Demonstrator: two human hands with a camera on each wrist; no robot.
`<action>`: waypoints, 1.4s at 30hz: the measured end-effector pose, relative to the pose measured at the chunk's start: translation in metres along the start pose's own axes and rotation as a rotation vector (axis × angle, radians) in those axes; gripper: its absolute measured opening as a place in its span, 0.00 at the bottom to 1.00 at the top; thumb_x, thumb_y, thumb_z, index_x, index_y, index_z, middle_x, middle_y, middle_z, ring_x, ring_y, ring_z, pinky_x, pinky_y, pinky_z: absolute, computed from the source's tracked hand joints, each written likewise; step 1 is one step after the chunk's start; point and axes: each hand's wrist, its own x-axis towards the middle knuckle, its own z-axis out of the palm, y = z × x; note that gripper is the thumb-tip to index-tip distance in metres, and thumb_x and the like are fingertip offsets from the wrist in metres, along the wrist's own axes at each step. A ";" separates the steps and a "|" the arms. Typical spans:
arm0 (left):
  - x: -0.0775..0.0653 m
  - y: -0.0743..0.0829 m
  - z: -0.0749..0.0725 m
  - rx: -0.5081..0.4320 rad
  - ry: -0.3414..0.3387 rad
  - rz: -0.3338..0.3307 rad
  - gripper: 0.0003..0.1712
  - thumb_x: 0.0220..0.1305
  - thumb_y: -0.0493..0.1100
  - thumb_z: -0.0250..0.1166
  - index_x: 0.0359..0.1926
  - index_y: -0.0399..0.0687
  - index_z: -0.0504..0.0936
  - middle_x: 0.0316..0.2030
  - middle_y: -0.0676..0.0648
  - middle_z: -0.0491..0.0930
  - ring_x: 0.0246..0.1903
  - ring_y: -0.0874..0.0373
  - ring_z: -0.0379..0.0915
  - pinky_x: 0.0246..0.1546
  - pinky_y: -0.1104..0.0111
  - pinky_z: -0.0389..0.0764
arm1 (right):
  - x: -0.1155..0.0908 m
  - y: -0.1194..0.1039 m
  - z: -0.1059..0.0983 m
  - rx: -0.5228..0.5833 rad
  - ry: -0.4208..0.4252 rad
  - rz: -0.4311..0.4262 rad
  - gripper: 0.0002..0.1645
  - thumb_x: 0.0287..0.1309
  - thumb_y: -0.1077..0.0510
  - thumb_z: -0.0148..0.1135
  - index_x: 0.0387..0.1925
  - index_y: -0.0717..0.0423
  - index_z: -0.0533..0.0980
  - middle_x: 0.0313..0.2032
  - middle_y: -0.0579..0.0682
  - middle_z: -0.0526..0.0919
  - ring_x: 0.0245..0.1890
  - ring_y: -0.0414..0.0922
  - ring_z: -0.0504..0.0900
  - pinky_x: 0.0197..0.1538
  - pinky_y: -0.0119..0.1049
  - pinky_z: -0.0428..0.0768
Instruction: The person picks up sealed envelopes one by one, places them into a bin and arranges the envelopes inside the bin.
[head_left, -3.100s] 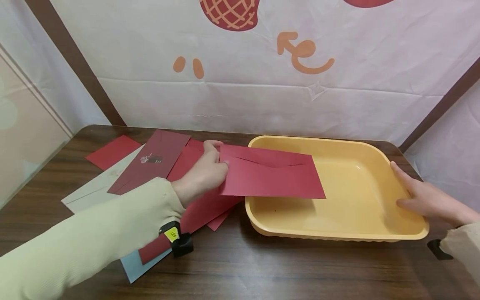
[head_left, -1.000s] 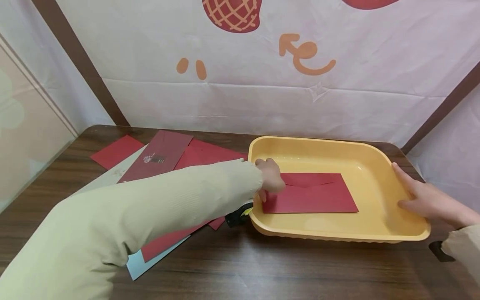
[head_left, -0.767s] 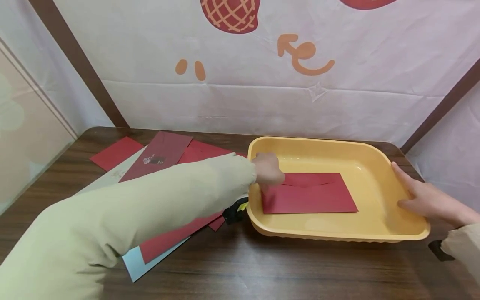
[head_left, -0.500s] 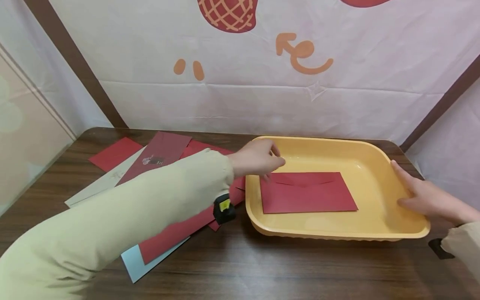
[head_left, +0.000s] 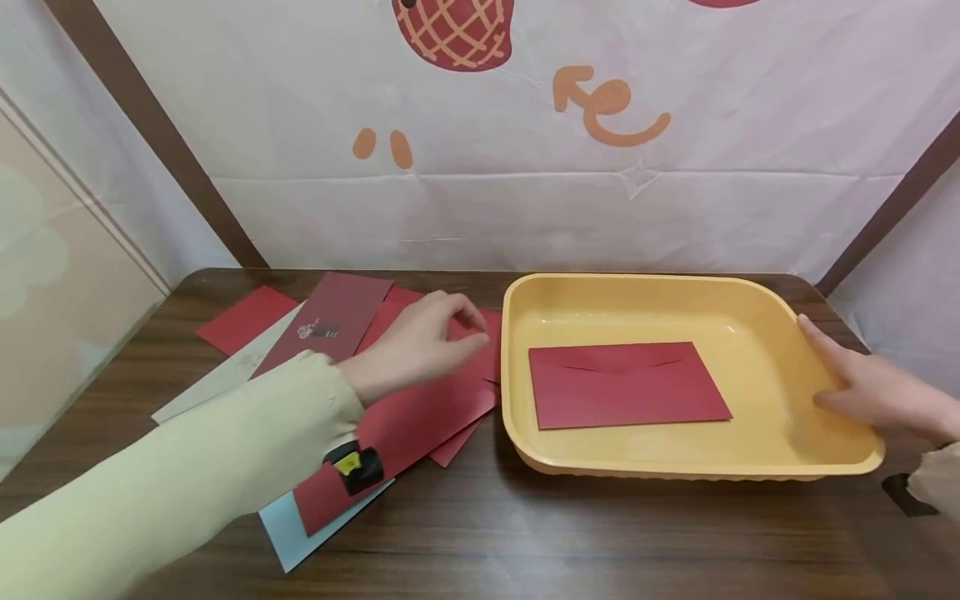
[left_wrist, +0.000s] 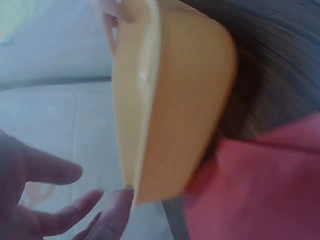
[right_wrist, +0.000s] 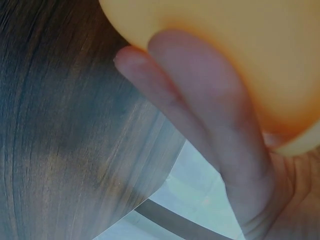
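My left hand (head_left: 420,346) hovers over a pile of envelopes left of the tray, fingers slightly bent with nothing between them. Beneath it lie large red envelopes (head_left: 427,408), partly covered by the hand and sleeve. The left wrist view shows those fingers (left_wrist: 115,215) apart, with a red envelope (left_wrist: 255,185) off to the side. Inside the yellow plastic tray (head_left: 765,375), a dark red envelope (head_left: 633,387) lies flat, flap side up. At the tray's right end my right hand (head_left: 870,392) grips the rim, thumb over the inside and fingers (right_wrist: 200,95) along the outer wall.
A maroon envelope (head_left: 330,312) with a printed design tops the pile. Around it lie a cream envelope (head_left: 232,375), a smaller red one (head_left: 247,317) and a light blue one (head_left: 292,533) near the front. A printed cloth (head_left: 525,217) hangs behind the wooden table (head_left: 540,533).
My left hand carried the red envelope from the pile into the tray, let go of it there, and came back left above the pile. The right hand has stayed on the tray's rim.
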 end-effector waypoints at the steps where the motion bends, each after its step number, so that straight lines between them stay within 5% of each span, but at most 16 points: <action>1: -0.004 -0.006 -0.001 0.020 -0.002 0.010 0.13 0.65 0.46 0.59 0.47 0.45 0.77 0.48 0.44 0.74 0.34 0.55 0.72 0.38 0.64 0.74 | 0.000 0.002 0.000 -0.011 0.003 -0.007 0.61 0.53 0.62 0.62 0.70 0.68 0.28 0.52 0.82 0.68 0.28 0.50 0.74 0.33 0.36 0.70; 8: -0.029 -0.049 -0.011 0.238 -0.070 0.143 0.16 0.58 0.40 0.66 0.47 0.42 0.77 0.43 0.44 0.72 0.25 0.60 0.69 0.30 0.68 0.72 | 0.004 0.006 -0.001 -0.018 -0.007 -0.007 0.62 0.52 0.62 0.62 0.70 0.67 0.27 0.58 0.83 0.61 0.36 0.56 0.75 0.37 0.37 0.72; 13: -0.039 -0.073 -0.020 0.418 -0.235 0.216 0.39 0.49 0.47 0.75 0.63 0.46 0.70 0.58 0.43 0.68 0.49 0.50 0.74 0.44 0.59 0.79 | 0.003 0.005 0.000 0.003 -0.025 0.013 0.61 0.53 0.62 0.62 0.70 0.68 0.27 0.57 0.84 0.61 0.33 0.55 0.75 0.37 0.40 0.72; 17: -0.041 -0.084 -0.023 0.459 -0.413 0.274 0.55 0.41 0.45 0.79 0.71 0.56 0.62 0.72 0.44 0.54 0.69 0.43 0.54 0.57 0.50 0.72 | 0.001 0.003 -0.001 0.001 -0.023 0.010 0.61 0.53 0.61 0.62 0.70 0.68 0.27 0.55 0.83 0.64 0.31 0.53 0.75 0.35 0.37 0.71; 21: -0.043 -0.091 -0.023 0.498 -0.515 0.352 0.62 0.34 0.41 0.80 0.73 0.59 0.58 0.74 0.45 0.50 0.73 0.43 0.44 0.65 0.44 0.60 | 0.001 0.001 0.000 0.000 -0.017 -0.002 0.61 0.53 0.62 0.62 0.70 0.69 0.28 0.55 0.83 0.64 0.31 0.53 0.75 0.33 0.33 0.69; 30: -0.044 -0.098 -0.011 0.715 -0.539 0.399 0.67 0.30 0.42 0.82 0.74 0.62 0.55 0.74 0.47 0.51 0.73 0.46 0.45 0.68 0.45 0.55 | -0.001 0.003 0.000 -0.025 0.019 -0.016 0.61 0.51 0.61 0.63 0.70 0.69 0.29 0.50 0.81 0.70 0.27 0.49 0.74 0.32 0.33 0.70; 37: -0.042 -0.101 -0.010 0.625 -0.568 0.336 0.67 0.31 0.41 0.82 0.74 0.63 0.55 0.74 0.47 0.50 0.73 0.45 0.46 0.68 0.45 0.54 | -0.002 0.001 0.000 -0.020 -0.002 -0.005 0.61 0.52 0.61 0.62 0.70 0.68 0.28 0.44 0.76 0.75 0.24 0.45 0.73 0.31 0.32 0.69; 42: -0.041 -0.103 -0.009 0.565 -0.556 0.276 0.67 0.32 0.45 0.83 0.74 0.62 0.55 0.74 0.46 0.49 0.73 0.45 0.45 0.68 0.47 0.57 | -0.002 0.000 0.000 -0.009 -0.002 -0.004 0.61 0.52 0.62 0.62 0.70 0.69 0.28 0.50 0.82 0.69 0.27 0.49 0.75 0.32 0.33 0.70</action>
